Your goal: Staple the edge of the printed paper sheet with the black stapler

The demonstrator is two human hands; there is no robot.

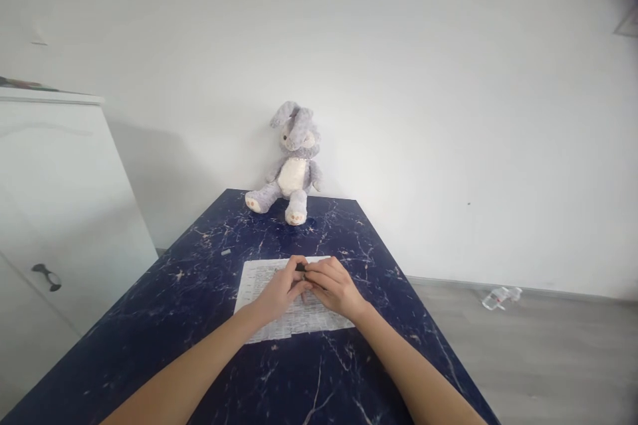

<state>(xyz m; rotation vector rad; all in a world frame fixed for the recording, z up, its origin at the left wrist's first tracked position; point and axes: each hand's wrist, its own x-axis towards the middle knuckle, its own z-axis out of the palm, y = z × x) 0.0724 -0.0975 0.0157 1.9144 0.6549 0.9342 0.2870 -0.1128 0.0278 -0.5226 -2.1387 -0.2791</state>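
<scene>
Both hands meet above the middle of a printed sheet of paper (259, 282) that lies on the dark blue marbled table (199, 305). My left hand (284, 287) comes in from the left with its fingers bent and thumb turned inward. My right hand (335, 284) is curled against it from the right. Between the fingertips is a small dark object (300, 267); the fingers cover most of it, and its kind cannot be made out. Under the hands the print on the paper is partly hidden.
A grey-and-white plush rabbit (293, 176) sits at the table's far end by the wall. One small pale piece (226, 252) lies left of the paper. A white cabinet (64, 179) stands at left. Crumpled clear plastic (500, 298) is on the floor at right.
</scene>
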